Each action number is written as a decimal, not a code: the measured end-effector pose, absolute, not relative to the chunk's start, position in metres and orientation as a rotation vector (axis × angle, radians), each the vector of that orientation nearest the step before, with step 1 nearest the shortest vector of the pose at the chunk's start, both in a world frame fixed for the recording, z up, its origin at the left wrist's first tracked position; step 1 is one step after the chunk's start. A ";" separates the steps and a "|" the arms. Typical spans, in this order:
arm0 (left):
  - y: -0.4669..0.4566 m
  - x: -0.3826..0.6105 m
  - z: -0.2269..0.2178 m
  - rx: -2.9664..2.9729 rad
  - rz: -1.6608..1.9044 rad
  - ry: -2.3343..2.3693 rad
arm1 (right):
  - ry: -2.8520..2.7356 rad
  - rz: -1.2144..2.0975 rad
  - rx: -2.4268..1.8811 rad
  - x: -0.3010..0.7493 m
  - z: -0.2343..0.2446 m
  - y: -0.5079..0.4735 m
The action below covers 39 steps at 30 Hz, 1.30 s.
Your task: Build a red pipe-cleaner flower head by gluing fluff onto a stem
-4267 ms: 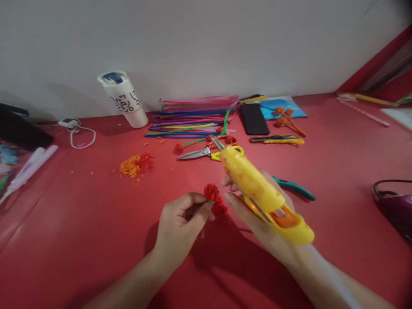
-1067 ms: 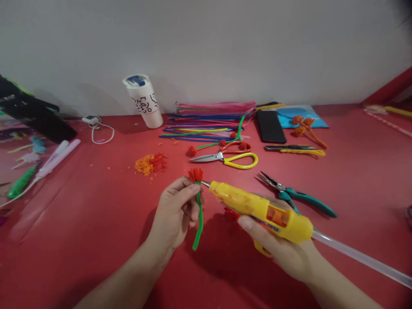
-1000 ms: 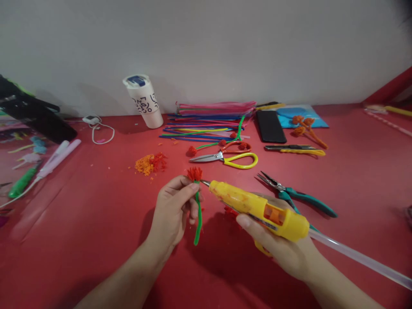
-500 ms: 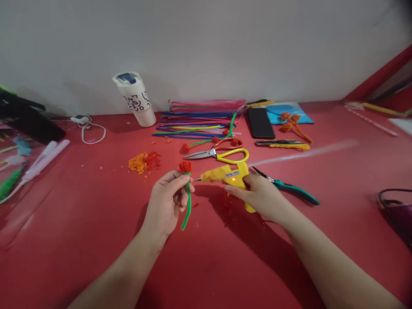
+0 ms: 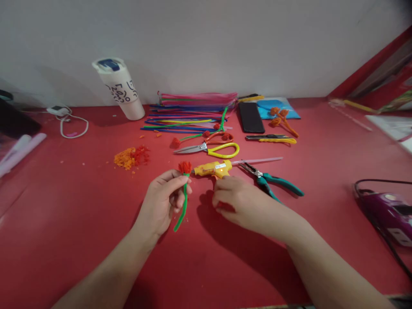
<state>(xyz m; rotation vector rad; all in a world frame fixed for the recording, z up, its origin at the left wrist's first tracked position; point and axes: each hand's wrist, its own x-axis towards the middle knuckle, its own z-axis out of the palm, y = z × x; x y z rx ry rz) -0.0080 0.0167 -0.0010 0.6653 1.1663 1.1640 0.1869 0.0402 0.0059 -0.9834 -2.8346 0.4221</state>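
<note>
Red tabletop [image 5: 202, 262] across the whole front, running back to a plain grey wall [image 5: 206, 47], and my two hands are right in the middle of it. Left hand [image 5: 162, 199] has the flower: thumb and index finger pinch together just below its red tufted head [image 5: 185, 167], other fingers curled behind, and the green stem [image 5: 183, 208] slants down past them towards me.

Over to the right hand [image 5: 240, 197], fingers bent inward, knuckles up, right by the yellow glue gun [image 5: 209, 168]. It covers the handle from this angle, so I can't tell whether those fingers grip it or only rest close. Nozzle points left at the flower head, just beside it; touching or not, I can't say. Out the back runs a pale glue stick [image 5: 265, 160], with the teal-handled pliers [image 5: 280, 180] lying just below.

Beyond the gun, scissors [image 5: 222, 151] with one yellow loop and one orange-red. Further back, bundled pipe cleaners [image 5: 189, 112], a black phone [image 5: 251, 118], and orange flowers [image 5: 279, 116] on a stem. Off to the left, orange and red fluff [image 5: 127, 158] sits heaped, a white tumbler [image 5: 120, 90] behind it.
</note>
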 end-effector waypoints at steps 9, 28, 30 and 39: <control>0.016 -0.005 -0.010 0.637 1.091 1.160 | -3.010 0.285 -0.925 0.178 -0.004 0.027; 0.006 0.009 -0.008 0.555 0.924 1.078 | -1.955 1.069 -1.241 0.181 0.022 0.031; 0.006 0.009 -0.008 0.564 0.910 1.097 | -1.952 1.063 -1.281 0.181 0.023 0.030; 0.007 0.011 -0.011 0.651 0.874 1.161 | -2.234 0.673 -1.216 0.186 0.017 0.027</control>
